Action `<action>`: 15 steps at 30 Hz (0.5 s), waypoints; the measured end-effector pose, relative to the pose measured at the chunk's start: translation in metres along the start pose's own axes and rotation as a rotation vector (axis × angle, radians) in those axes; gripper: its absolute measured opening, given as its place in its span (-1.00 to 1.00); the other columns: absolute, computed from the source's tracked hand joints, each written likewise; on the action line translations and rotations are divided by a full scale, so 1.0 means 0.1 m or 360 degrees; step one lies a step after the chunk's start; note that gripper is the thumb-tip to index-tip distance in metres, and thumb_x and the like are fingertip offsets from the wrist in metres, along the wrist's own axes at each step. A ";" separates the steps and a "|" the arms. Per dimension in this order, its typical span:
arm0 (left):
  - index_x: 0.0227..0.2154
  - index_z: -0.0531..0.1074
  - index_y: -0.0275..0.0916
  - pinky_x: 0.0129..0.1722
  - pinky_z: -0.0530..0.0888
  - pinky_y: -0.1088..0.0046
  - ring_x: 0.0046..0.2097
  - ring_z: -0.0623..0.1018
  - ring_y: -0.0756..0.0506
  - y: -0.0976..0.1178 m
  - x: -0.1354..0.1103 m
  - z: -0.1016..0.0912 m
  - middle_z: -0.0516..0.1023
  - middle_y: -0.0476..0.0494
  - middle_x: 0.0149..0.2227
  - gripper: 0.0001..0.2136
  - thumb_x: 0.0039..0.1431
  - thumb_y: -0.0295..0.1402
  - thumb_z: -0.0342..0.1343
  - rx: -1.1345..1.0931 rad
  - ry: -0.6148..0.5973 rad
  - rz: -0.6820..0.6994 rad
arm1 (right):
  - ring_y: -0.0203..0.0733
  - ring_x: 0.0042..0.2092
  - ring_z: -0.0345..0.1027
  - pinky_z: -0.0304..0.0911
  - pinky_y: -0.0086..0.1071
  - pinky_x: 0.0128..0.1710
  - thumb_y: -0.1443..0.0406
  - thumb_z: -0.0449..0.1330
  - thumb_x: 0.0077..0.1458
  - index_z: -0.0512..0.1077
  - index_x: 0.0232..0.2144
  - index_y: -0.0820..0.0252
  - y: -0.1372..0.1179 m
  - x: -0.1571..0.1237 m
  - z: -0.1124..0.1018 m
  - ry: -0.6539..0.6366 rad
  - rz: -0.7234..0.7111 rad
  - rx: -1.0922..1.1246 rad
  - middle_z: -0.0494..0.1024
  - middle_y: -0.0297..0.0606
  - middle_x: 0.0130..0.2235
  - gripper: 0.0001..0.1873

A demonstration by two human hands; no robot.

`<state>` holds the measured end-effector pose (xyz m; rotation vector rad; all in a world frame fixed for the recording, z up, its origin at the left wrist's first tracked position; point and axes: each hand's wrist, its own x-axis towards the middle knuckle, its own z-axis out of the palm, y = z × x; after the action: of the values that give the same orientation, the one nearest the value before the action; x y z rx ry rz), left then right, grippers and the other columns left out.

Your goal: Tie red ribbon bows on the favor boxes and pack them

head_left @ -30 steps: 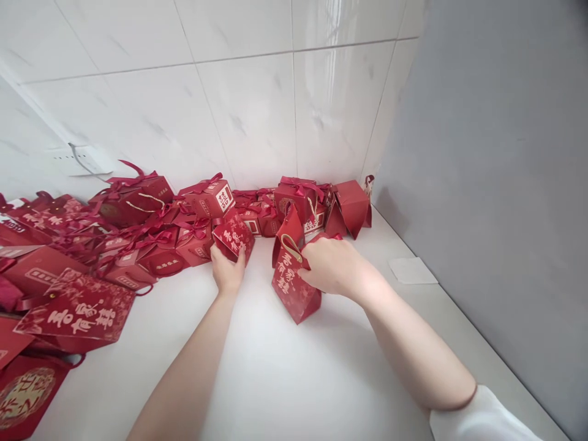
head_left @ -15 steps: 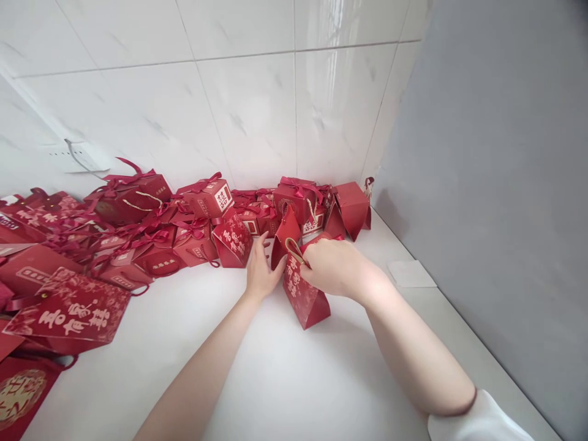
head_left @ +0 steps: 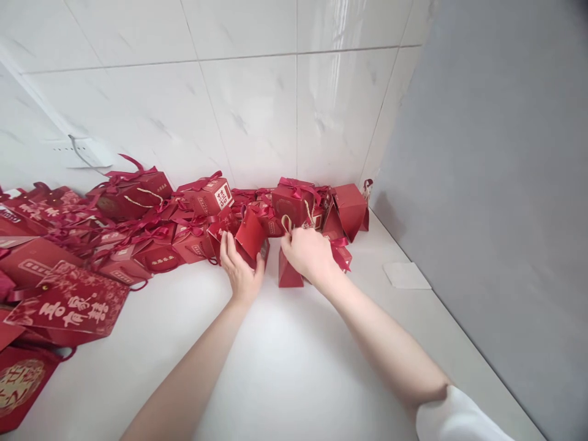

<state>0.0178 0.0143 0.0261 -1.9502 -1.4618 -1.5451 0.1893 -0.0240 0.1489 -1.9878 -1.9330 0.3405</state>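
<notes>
My right hand (head_left: 309, 256) is closed around the top of a small red gift bag (head_left: 289, 275) with a gold rope handle, which stands on the white counter (head_left: 285, 367) against the row of red boxes. My left hand (head_left: 241, 269) rests just to its left, fingers curled against another red bag (head_left: 250, 236) with gold lettering. Both hands are at the front edge of the pile.
A heap of red gift boxes and bags with ribbons (head_left: 138, 226) runs along the tiled wall (head_left: 248, 110) from the left edge to the corner. A large flat red bag (head_left: 68, 309) lies front left. A white paper square (head_left: 407, 275) lies by the grey panel (head_left: 500, 184).
My right hand has pushed its red bag away from me, up to the row of boxes. My left hand has shifted right and now touches a red bag beside it.
</notes>
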 end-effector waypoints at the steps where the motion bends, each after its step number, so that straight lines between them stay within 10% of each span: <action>1: 0.37 -0.18 -0.35 0.36 0.00 0.01 0.42 -0.03 -0.34 0.01 -0.01 -0.01 -0.09 -0.51 0.38 -0.19 0.16 -0.29 0.12 0.0010 -0.0012 0.0039 | 0.12 -0.13 0.51 0.29 -0.20 -0.20 0.16 -0.17 0.36 0.48 -0.15 0.28 0.02 0.04 0.05 0.0077 -0.0030 0.0085 0.59 0.05 -0.21 -0.52; 8: 0.22 0.30 -0.09 0.39 -0.19 -0.03 0.34 0.21 -0.33 0.14 -0.24 0.05 0.27 -0.26 0.29 -0.45 0.15 -0.22 0.15 0.0075 -0.0478 0.0784 | -0.08 -0.13 0.46 0.27 -0.32 -0.19 0.05 -0.15 0.37 0.38 -0.06 0.17 0.25 0.18 -0.07 0.0518 -0.0291 0.0388 0.53 -0.11 -0.06 -0.56; 15: 0.23 0.31 -0.11 0.37 -0.24 -0.14 0.38 0.15 -0.28 0.23 -0.14 0.18 0.23 -0.22 0.33 -0.54 0.26 -0.43 0.01 0.0100 -0.0740 0.0913 | -0.01 0.06 0.39 0.23 -0.31 0.02 0.17 0.13 0.24 0.50 -0.10 0.32 0.56 0.87 0.00 0.0007 -0.0246 0.0108 0.49 0.03 0.06 -0.66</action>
<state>0.0483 0.0086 0.0152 -2.5015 -0.9233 -0.8263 0.2445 0.0624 0.1320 -1.7825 -2.0291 0.3557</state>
